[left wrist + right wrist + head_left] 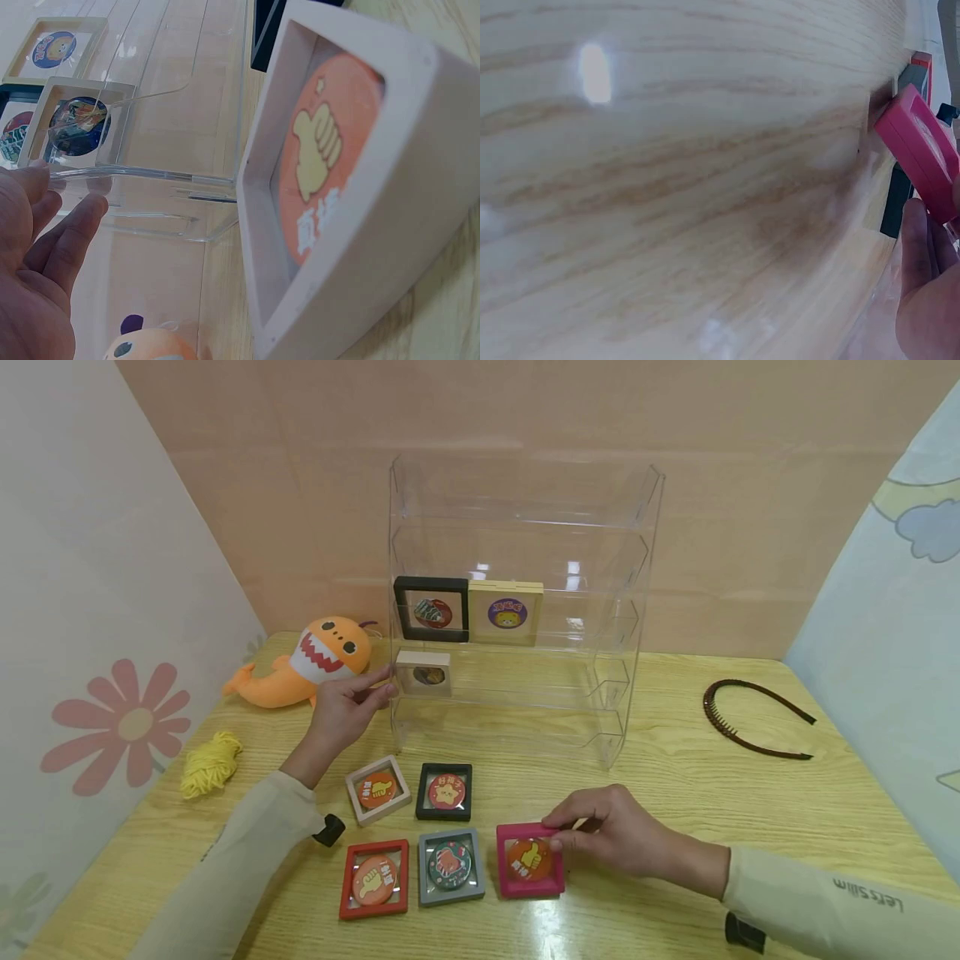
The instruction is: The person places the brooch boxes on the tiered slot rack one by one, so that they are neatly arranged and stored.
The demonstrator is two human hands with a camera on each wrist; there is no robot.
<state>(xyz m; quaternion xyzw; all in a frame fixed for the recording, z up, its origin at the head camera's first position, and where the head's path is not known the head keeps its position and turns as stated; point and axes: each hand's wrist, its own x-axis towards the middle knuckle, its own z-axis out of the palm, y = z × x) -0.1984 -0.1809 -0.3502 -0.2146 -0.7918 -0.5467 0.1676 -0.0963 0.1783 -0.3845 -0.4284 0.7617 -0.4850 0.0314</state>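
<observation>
Magenta badge frame [528, 861], six o'clock from the acrylic rack [525, 670], is pinched by the right grip [618, 833]; the left grip [341, 714], straight-fingered, touches the rack's nine-o'clock side. Seemingly pickup; next calls for level lifting.

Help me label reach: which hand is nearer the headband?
Right. The right hand, holding the pink frame, is left of the headband; the left hand is farther left, by the clear shelf.

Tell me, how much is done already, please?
Three look done, standing in the clear rack: a black frame, a cream frame, a beige frame. The right hand holds the pink frame. Probably left, on the table: red frame, grey frame, another black frame, another beige frame.
</observation>
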